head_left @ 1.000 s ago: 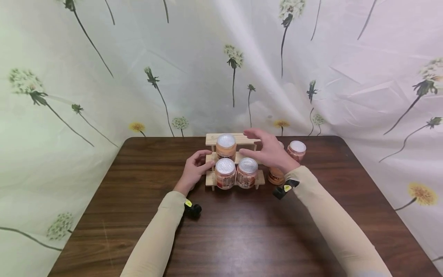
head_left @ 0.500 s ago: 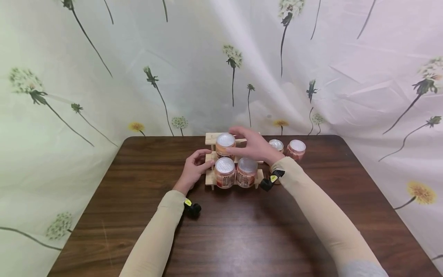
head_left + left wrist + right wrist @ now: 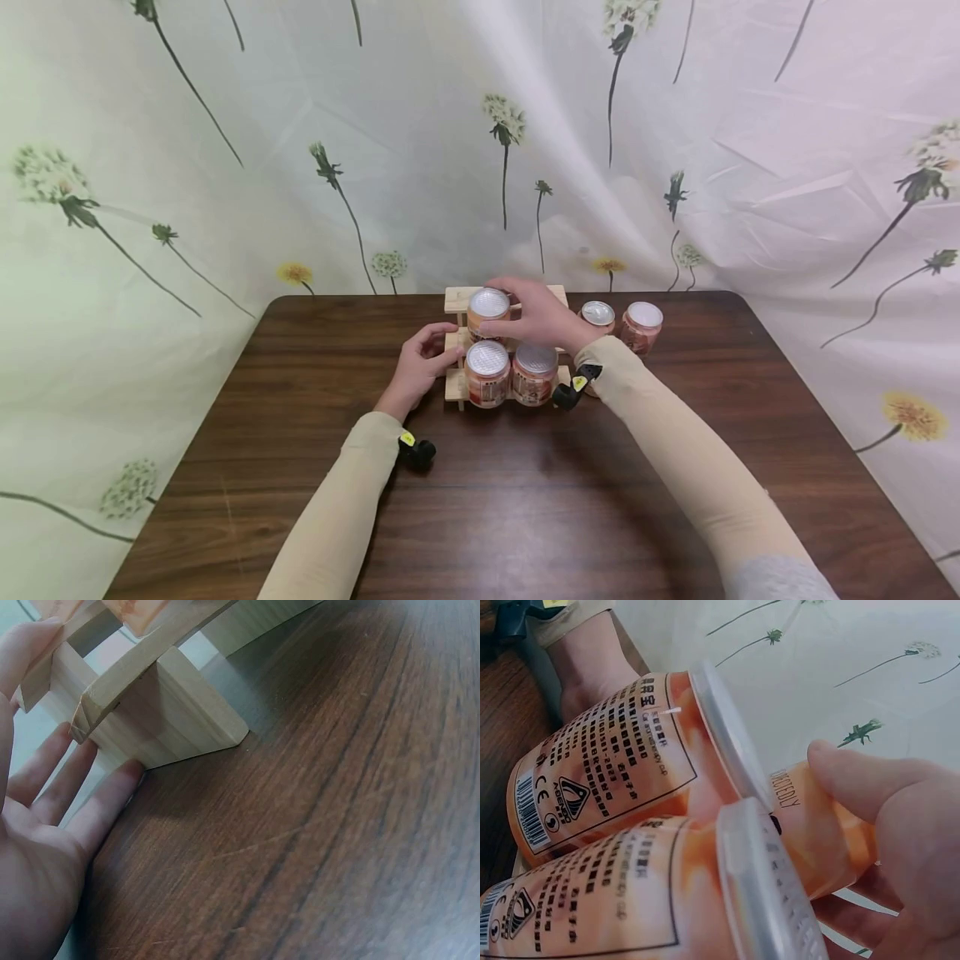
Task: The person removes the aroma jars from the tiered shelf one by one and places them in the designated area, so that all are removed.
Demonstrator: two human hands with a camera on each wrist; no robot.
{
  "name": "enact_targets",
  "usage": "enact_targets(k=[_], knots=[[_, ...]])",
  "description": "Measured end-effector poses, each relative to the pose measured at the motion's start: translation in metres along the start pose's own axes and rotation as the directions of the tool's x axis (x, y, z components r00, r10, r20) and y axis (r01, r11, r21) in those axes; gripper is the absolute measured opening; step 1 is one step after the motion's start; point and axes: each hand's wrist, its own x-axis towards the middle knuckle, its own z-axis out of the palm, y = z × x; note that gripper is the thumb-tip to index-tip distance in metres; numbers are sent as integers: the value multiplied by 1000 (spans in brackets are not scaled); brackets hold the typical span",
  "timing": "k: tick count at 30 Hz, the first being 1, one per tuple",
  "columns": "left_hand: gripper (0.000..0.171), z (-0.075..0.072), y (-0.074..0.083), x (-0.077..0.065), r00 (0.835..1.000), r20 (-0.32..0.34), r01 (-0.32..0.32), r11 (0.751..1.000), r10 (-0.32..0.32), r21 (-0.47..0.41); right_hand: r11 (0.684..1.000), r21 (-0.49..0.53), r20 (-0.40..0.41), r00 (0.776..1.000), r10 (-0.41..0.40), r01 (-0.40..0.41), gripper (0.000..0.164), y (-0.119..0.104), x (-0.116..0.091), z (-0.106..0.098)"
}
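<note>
A small stepped wooden rack (image 3: 456, 387) stands at the back of the table. My left hand (image 3: 420, 367) holds its left end, thumb at the middle step and fingers against the side panel (image 3: 187, 720) in the left wrist view. My right hand (image 3: 543, 317) grips an orange jar (image 3: 490, 305) with a pale lid on the middle step at the left. In the right wrist view, thumb and fingers lie on opposite sides of that jar (image 3: 817, 847). Two similar jars, a left one (image 3: 488, 379) and a right one (image 3: 535, 379), stand upright side by side on the bottom step.
Two more lidded jars stand on the table right of the rack: a nearer one (image 3: 597, 315), partly behind my right wrist, and a farther one (image 3: 642, 323). The dark wooden table (image 3: 480, 500) meets a dandelion-print cloth (image 3: 420, 167) at its back edge.
My right hand has moved left from over the rack's right part and has taken hold of the middle-step jar. My left hand stays at the rack's end.
</note>
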Motion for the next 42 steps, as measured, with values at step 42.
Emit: enact_targets(k=[42], knots=[[42, -2, -29, 11, 999, -37, -25, 999, 25, 21, 995, 79, -188, 980, 70, -56, 62, -3, -15, -3]])
